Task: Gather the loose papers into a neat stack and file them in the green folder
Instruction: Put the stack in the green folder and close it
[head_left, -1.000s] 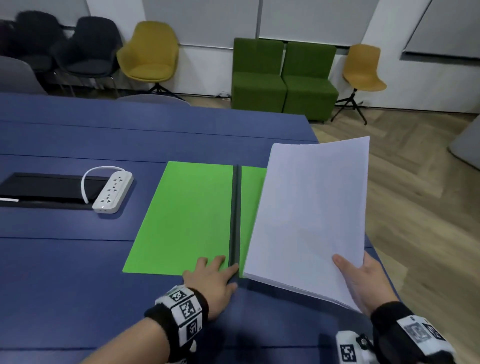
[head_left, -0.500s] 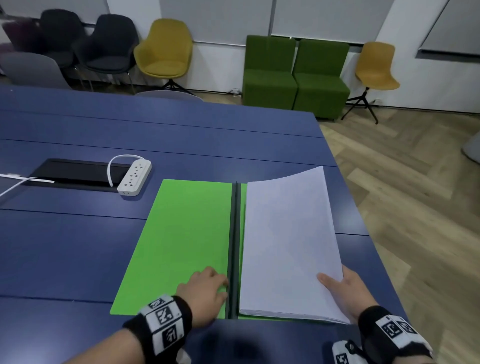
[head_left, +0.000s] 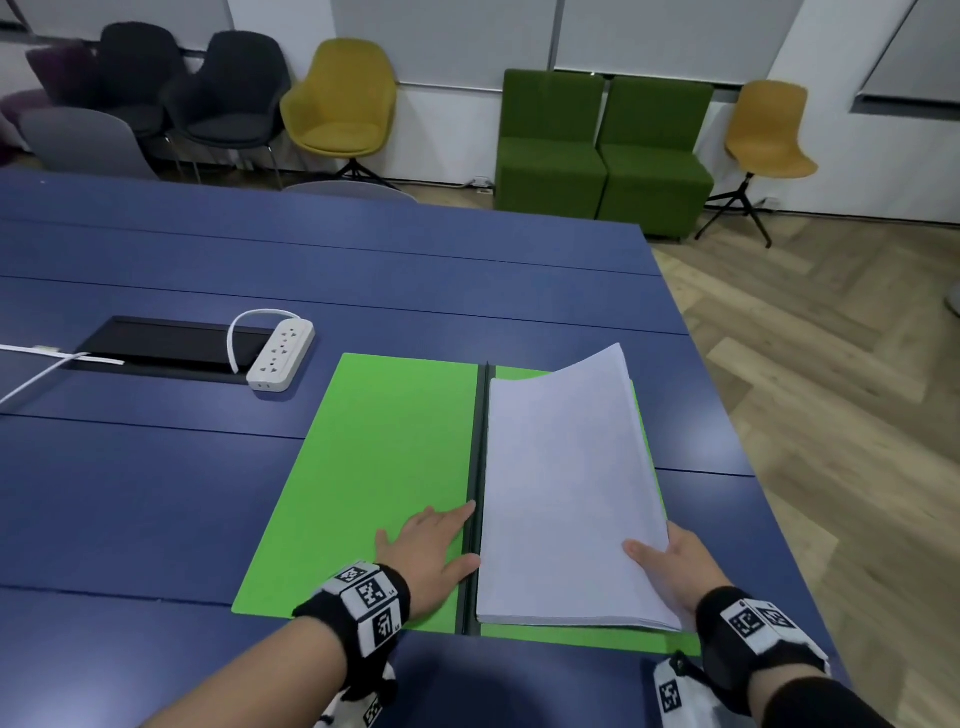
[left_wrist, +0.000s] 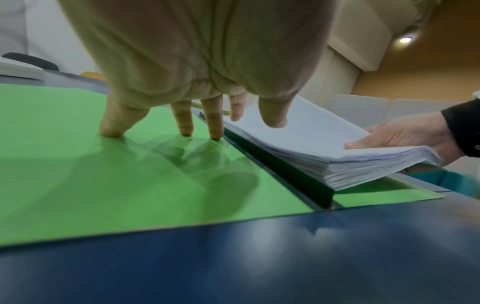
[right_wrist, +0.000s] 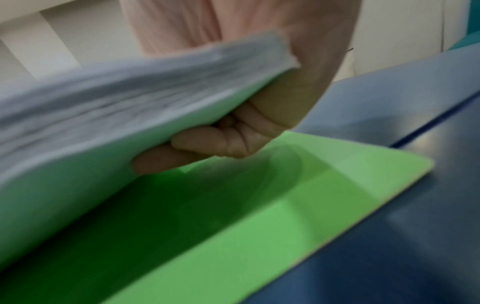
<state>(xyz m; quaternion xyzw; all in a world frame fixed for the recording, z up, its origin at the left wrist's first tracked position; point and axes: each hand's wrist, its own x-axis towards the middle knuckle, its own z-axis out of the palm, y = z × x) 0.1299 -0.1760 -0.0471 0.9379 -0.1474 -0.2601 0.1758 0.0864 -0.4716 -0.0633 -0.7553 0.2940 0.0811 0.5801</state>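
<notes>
Ideally lowered flat against the dark spine (head_left: 477, 493): paper stack (head_left: 561, 499) pinched at its corner by right hand (head_left: 675, 566), left hand (head_left: 431, 545) spread open, pressing green folder (head_left: 374, 467) onto table (head_left: 156, 519).

Folder (head_left: 384, 467) lies open flat on the bench (head_left: 156, 493), near its front right corner, spine (head_left: 480, 441) running front to back between the two leaves. Paper stack (head_left: 566, 493) sits over the right leaf, its left edge against the spine, its right side raised off the leaf. Left hand (head_left: 434, 545) rests on the left leaf at the near end, just beside the spine. Right hand (head_left: 675, 566) is at the stack's near right corner, thumb on top, fingers (right_wrist: 197, 152) beneath. Power strip (head_left: 280, 353) lies behind and left of the folder, next to a recessed tray (head_left: 156, 343) in the bench. Chairs (head_left: 343, 104) stand behind the bench along the wall.
</notes>
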